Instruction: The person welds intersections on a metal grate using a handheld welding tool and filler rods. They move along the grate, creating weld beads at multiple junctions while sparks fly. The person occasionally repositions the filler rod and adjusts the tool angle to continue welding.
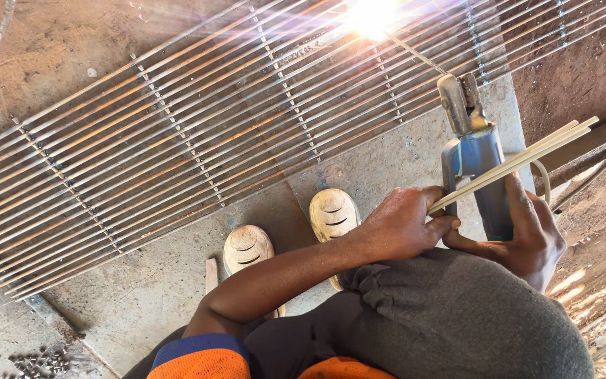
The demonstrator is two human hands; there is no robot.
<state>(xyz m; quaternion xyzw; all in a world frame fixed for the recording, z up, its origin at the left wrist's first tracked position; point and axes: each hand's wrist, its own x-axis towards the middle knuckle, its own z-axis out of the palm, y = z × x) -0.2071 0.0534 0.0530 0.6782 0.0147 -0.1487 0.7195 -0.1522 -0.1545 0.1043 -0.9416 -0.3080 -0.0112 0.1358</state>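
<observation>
Right hand [527, 242] clenched round blue electrode holder [482, 179], at 3 o'clock; its rod [419, 55] runs to 12 o'clock, where a bright arc [372, 14] burns on the steel grating [198, 133]; left hand [401, 224] pinches a bundle of spare rods [527, 158], touching the holder; shoes [289, 231] at 6 o'clock.

Rust-streaked bare metal grate [198, 133], rough matt concrete floor [156, 281], glossy blue electrode holder [482, 175].

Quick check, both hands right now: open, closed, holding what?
Left hand: closed, holding a bundle of thin pale rods.
Right hand: closed around the blue electrode holder, its rod tip at the bright arc on the metal grate.
</observation>
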